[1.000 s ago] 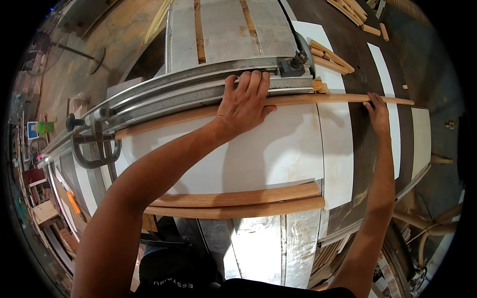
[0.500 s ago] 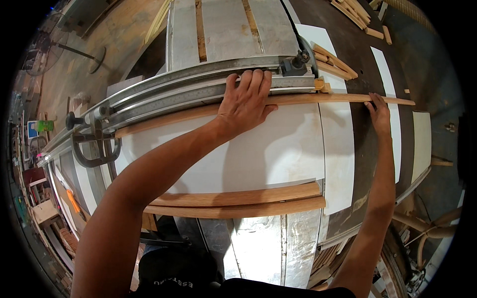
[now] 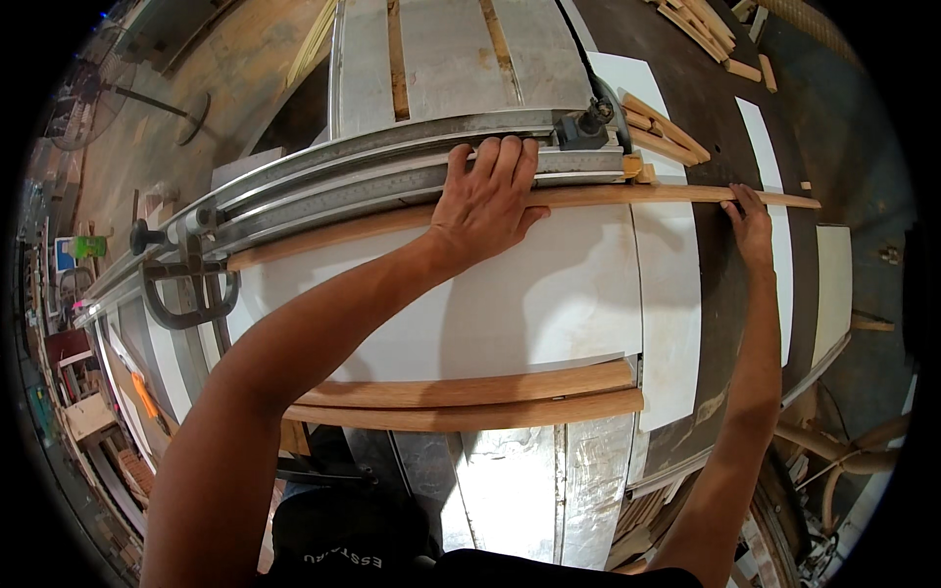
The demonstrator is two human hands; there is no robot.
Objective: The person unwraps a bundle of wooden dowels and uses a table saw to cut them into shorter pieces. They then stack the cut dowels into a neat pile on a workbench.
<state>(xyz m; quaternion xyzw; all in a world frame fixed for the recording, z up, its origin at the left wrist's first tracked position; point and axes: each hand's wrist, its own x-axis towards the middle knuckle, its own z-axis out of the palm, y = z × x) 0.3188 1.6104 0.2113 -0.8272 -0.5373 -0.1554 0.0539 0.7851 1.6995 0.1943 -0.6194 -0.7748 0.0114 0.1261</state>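
A long, slim wooden strip [image 3: 627,195] lies against the near side of the metal fence [image 3: 343,213], its right part reaching over the dark table. My left hand [image 3: 484,196] is closed over fence and strip: the fingers curl onto the fence's top and the thumb lies at the strip. Near the strip's right end, my right hand [image 3: 753,225] pinches it between thumb and fingers. A dark flip stop [image 3: 585,127] sits at the fence's right end, with a small yellowish wood block [image 3: 639,171] beside it. Under the strip is a white panel [image 3: 392,304].
Two wooden strips [image 3: 470,399] lie along the panel's near edge. Short wood offcuts [image 3: 667,132] rest on the dark table [image 3: 725,323], beyond the strip. A dark clamp-like handle [image 3: 191,299] stands at the fence's left. More offcuts [image 3: 696,27] lie at the far right.
The dark table, its offcuts and the white sheet have shifted slightly nearer and to the right against the fence. Both hands keep the same hold on the strip.
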